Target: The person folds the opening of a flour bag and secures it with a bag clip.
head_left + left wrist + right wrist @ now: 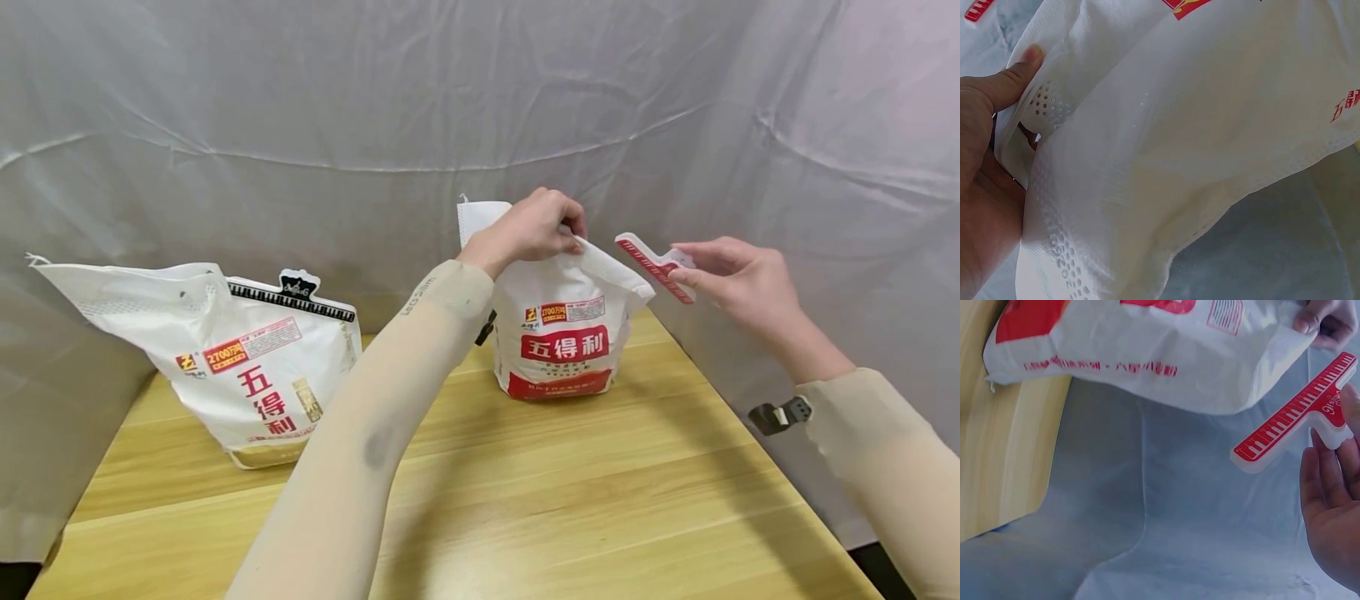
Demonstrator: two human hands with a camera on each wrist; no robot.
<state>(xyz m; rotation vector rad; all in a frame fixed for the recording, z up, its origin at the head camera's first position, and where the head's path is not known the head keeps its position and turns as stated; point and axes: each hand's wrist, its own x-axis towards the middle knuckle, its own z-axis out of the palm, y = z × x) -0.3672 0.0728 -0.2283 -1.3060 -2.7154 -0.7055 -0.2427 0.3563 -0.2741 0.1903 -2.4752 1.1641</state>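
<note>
A white flour bag with red lettering stands upright on the wooden table, right of centre. My left hand grips its folded top edge; in the left wrist view the thumb presses on the fabric beside a row of punched holes. To the right of the bag, my right hand pinches a red-and-white bag clip with a piano-key pattern by its handle. In the right wrist view the clip slants beside the bag's top corner, apart from the bag.
At the left stands a second white flour bag, its folded top held by a black piano-pattern clip. The wooden table ends at a right edge, with grey cloth hanging behind and at both sides.
</note>
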